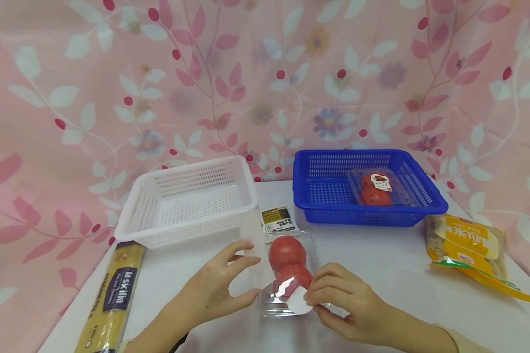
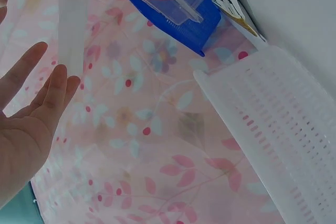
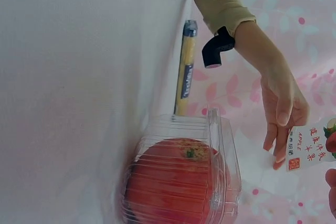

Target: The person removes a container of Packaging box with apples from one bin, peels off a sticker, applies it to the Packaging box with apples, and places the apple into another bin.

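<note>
My left hand (image 1: 223,277) holds a long white paper strip (image 1: 255,245) at its fingertips, the thumb spread apart from the other fingers. In the left wrist view the strip (image 2: 72,19) runs away from the left fingertips. My right hand (image 1: 346,299) pinches a label (image 1: 298,301), its white back facing up in the head view. The label's printed front (image 3: 311,148) reads APPLE in the right wrist view. Just beneath it is a clear plastic clamshell box (image 1: 279,311) with two red, round fruits (image 1: 287,252) inside; the label overlaps its near end.
A white basket (image 1: 132,208) stands back left, a blue basket (image 1: 371,215) back right with another labelled fruit box (image 1: 377,189). Between them lies a small packet (image 1: 279,219). A spaghetti pack (image 1: 112,294) lies along the left, a yellow food bag (image 1: 468,245) at the right.
</note>
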A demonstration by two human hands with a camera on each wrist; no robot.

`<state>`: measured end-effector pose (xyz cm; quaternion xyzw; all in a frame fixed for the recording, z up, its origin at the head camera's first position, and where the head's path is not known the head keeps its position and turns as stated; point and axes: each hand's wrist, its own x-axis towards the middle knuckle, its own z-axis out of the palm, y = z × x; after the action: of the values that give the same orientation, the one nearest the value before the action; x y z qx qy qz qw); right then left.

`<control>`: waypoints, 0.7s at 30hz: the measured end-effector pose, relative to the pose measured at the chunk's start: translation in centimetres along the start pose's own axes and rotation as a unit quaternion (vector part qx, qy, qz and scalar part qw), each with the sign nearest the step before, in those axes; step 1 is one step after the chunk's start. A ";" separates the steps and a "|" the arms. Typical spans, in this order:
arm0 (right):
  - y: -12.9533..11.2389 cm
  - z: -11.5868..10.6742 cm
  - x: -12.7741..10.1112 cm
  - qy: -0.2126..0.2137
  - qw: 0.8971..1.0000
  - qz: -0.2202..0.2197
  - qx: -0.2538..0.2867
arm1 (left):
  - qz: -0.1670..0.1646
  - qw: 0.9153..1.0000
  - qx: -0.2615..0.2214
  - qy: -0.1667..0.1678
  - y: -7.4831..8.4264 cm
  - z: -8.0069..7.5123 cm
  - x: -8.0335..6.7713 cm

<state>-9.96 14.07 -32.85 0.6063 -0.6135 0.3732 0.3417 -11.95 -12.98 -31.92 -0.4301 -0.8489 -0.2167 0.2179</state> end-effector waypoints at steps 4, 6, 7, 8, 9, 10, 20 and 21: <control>0.2 0.0 0.1 0.010 1.000 0.000 0.002 | -0.025 1.000 0.008 0.010 -0.4 -0.7 -0.7; 0.2 0.0 0.2 0.016 1.000 0.005 0.004 | -0.047 0.999 0.010 0.006 -0.6 -1.1 -1.2; 0.3 0.0 0.2 0.019 1.000 0.007 0.006 | -0.062 0.998 0.008 0.000 -0.7 -1.3 -1.4; 0.3 0.0 0.3 0.021 1.000 0.010 0.008 | -0.076 0.997 0.001 -0.007 -0.8 -1.5 -1.6; 0.3 0.0 0.4 0.024 1.000 0.015 0.011 | -0.095 0.995 -0.007 -0.017 -0.9 -1.6 -1.8; 0.3 0.0 0.5 0.027 0.999 0.021 0.013 | -0.114 0.993 -0.018 -0.028 -1.1 -1.8 -2.1; 1.3 -0.1 -0.1 0.046 0.985 0.166 0.026 | -0.265 0.927 -0.137 -0.227 -3.1 -2.1 -3.8; 1.6 -0.1 -0.4 0.045 0.983 0.178 0.026 | -0.265 0.924 -0.141 -0.238 -3.3 -2.0 -3.9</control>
<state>-11.56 14.35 -33.20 0.4790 -0.6854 0.4708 0.2813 -12.24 -18.32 -33.07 -0.2542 -0.9194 -0.2755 -0.1190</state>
